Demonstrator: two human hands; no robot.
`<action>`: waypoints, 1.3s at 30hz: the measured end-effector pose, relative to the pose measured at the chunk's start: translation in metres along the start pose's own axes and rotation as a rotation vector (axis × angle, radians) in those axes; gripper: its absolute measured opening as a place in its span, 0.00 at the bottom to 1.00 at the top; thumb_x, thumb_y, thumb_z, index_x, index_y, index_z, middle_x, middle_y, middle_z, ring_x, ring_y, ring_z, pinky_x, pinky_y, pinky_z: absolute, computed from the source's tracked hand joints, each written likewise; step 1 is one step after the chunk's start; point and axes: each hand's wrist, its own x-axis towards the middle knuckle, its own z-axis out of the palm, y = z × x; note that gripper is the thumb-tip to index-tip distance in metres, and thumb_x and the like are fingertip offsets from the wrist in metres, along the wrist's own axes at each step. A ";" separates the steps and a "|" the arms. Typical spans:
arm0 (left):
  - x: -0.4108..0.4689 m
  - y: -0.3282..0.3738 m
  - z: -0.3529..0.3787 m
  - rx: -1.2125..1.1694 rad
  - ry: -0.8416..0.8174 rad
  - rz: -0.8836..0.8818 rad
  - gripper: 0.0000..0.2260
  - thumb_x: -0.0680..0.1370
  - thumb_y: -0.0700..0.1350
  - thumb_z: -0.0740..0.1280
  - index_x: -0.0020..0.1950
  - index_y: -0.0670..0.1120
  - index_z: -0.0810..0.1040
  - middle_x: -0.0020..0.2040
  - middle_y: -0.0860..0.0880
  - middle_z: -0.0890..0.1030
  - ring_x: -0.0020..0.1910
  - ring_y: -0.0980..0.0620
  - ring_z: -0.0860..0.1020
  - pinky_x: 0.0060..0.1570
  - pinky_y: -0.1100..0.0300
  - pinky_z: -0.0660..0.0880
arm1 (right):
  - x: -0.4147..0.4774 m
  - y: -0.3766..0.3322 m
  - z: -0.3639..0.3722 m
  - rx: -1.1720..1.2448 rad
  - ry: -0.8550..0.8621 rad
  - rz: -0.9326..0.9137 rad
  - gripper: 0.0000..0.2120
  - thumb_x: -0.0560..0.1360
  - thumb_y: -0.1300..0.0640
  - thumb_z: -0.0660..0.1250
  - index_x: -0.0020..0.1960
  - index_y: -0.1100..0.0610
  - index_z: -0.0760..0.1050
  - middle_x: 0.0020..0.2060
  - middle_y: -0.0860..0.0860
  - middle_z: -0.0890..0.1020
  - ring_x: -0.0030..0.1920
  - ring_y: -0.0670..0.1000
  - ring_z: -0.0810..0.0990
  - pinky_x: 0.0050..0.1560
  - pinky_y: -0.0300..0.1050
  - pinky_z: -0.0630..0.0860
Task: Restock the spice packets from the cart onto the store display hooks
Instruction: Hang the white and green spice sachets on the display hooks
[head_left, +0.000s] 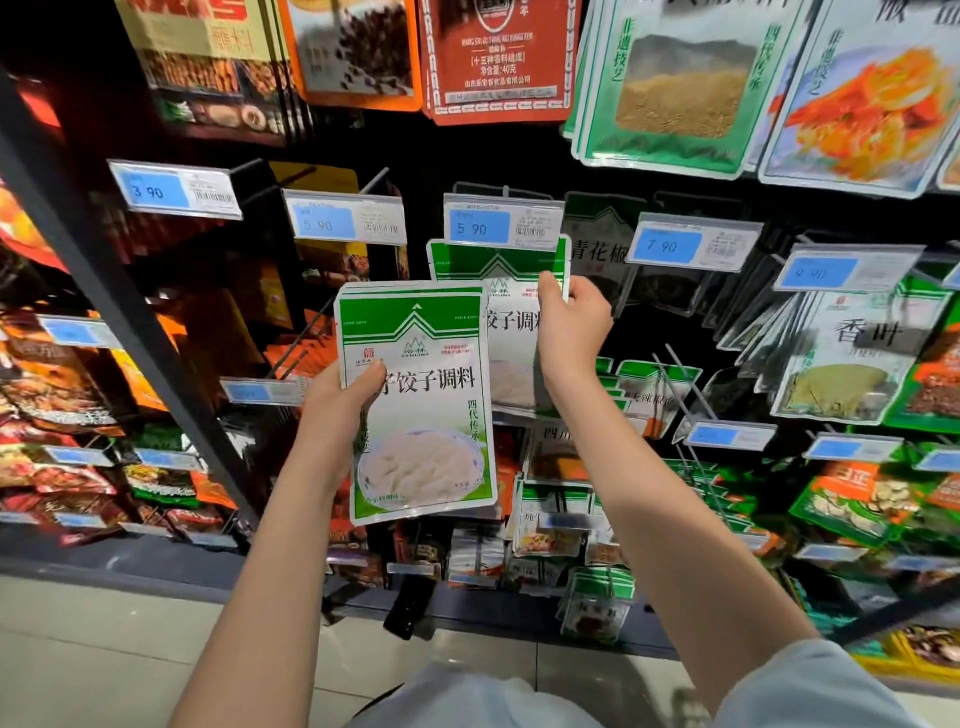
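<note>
My left hand (343, 405) grips a small stack of green-and-white spice packets (421, 415) by its left edge, thumb across the front, held upright in front of the display. My right hand (571, 322) pinches the right edge of another packet of the same kind (511, 332), which sits just under the 5.90 price tag (501, 227) at the middle display hook. The hook's tip is hidden behind the tag, so I cannot tell whether this packet hangs on it. The cart is out of view.
Rows of hooks with hanging packets and blue price tags fill the display wall: red and orange packets at left (62, 384), green ones at right (852, 358) and above (670, 83). A dark upright post (119, 291) crosses the left. Bare wire hooks (685, 395) stick out right of my right arm.
</note>
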 end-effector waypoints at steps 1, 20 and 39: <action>0.000 0.001 0.000 -0.003 0.002 0.007 0.07 0.81 0.42 0.63 0.53 0.51 0.79 0.49 0.53 0.85 0.49 0.51 0.83 0.47 0.56 0.79 | -0.001 0.002 0.001 -0.003 0.004 0.000 0.22 0.78 0.57 0.65 0.31 0.54 0.55 0.28 0.51 0.60 0.28 0.47 0.56 0.27 0.40 0.54; 0.003 0.006 -0.002 0.031 0.017 0.017 0.06 0.81 0.42 0.63 0.55 0.51 0.77 0.51 0.54 0.82 0.43 0.60 0.81 0.41 0.64 0.76 | 0.000 0.007 0.007 0.108 -0.119 -0.015 0.14 0.78 0.59 0.63 0.40 0.67 0.68 0.33 0.56 0.66 0.33 0.48 0.63 0.34 0.39 0.60; 0.005 0.002 0.000 0.013 -0.007 -0.011 0.09 0.81 0.42 0.63 0.59 0.49 0.78 0.53 0.52 0.83 0.47 0.56 0.83 0.40 0.64 0.78 | -0.002 0.016 -0.006 0.250 -0.119 -0.034 0.07 0.79 0.59 0.63 0.42 0.57 0.73 0.37 0.52 0.75 0.39 0.47 0.71 0.41 0.41 0.68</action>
